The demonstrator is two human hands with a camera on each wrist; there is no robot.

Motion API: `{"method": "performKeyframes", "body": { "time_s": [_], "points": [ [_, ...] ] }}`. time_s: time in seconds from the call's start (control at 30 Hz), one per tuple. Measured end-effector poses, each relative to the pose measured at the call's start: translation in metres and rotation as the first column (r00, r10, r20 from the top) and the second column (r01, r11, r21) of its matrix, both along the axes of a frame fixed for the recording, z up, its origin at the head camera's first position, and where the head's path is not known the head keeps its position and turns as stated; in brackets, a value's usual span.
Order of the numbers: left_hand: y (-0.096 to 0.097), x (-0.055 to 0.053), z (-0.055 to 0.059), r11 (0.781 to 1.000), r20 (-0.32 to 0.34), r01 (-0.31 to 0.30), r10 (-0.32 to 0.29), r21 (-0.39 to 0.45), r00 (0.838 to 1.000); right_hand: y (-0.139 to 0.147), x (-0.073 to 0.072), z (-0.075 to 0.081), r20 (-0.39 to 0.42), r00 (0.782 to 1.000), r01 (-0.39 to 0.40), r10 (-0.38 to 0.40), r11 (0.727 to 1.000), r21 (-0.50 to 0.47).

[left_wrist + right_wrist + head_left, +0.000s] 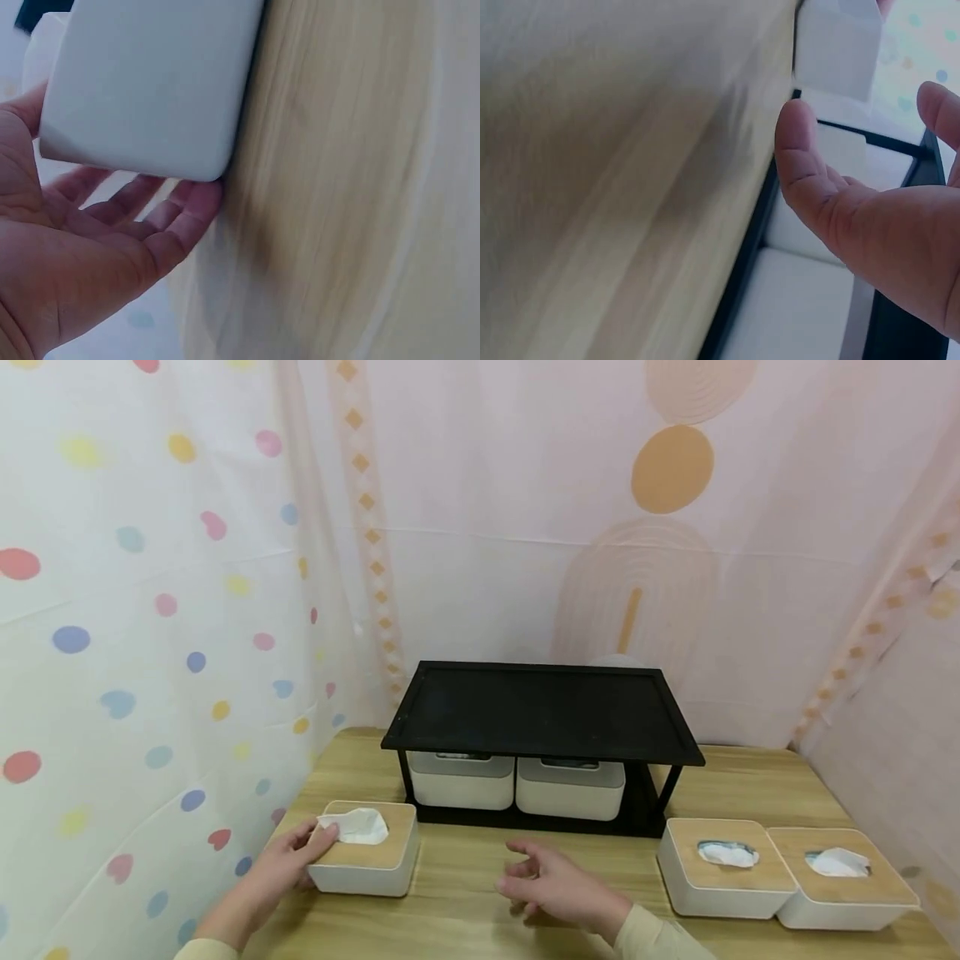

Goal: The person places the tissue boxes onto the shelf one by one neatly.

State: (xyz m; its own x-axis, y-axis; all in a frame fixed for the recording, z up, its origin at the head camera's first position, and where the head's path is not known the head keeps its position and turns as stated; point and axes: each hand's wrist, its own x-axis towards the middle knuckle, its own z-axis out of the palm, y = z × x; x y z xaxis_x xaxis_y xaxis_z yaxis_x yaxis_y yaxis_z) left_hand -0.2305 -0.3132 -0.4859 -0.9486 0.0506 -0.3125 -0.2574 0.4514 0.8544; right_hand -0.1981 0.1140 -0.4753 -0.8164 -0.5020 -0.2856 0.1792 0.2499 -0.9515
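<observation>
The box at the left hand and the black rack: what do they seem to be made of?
Box: probably smooth plastic, judging by its even white sides and rounded corners; its lid looks like wood, tan and matte, maybe only a print.
Rack: perhaps painted metal or wood; it is plain black with slim legs, which leaves it open.

You've got a wood tbl (461, 877) w/ light & dark stripes in front of you. A black rack (543, 710) stands on it, w/ 2 white boxes (462, 787) on its low shelf (643, 814). On your L side, a tissue box (375, 857) sits near the rack. On your R side, 2 more tissue boxes (727, 881) sit side by side.
</observation>
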Motion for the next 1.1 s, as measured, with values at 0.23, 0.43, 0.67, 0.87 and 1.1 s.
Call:
{"method": "performKeyframes", "body": {
  "time_s": [0.23, 0.43, 0.67, 0.87, 1.1],
  "points": [
    [0.067, 0.022, 0.001, 0.993, -0.025, 0.098, -0.097, 0.072, 0.995, -0.002, 0.004, -0.005, 0.037, 0.999, 0.002, -0.002, 1.000, 0.003],
    [0.115, 0.030, -0.003, 0.930, -0.018, 0.282, -0.286, 0.236, 0.958, 0.021, 0.004, -0.015, 0.054, 0.998, 0.035, -0.036, 0.999, 0.016],
    [0.129, 0.037, -0.008, 0.854, -0.037, 0.406, -0.418, 0.325, 0.908, 0.058, 0.012, -0.022, 0.078, 0.996, -0.036, 0.040, 0.998, -0.060],
    [0.128, 0.039, -0.011, 0.844, 0.023, 0.398, -0.435, 0.359, 0.900, 0.070, 0.016, -0.022, 0.061, 0.988, -0.133, 0.140, 0.986, -0.098],
    [0.125, 0.037, -0.012, 0.829, 0.045, 0.392, -0.445, 0.399, 0.894, 0.070, 0.012, -0.026, 0.073, 0.989, -0.124, 0.132, 0.986, -0.108]
  ]
}}
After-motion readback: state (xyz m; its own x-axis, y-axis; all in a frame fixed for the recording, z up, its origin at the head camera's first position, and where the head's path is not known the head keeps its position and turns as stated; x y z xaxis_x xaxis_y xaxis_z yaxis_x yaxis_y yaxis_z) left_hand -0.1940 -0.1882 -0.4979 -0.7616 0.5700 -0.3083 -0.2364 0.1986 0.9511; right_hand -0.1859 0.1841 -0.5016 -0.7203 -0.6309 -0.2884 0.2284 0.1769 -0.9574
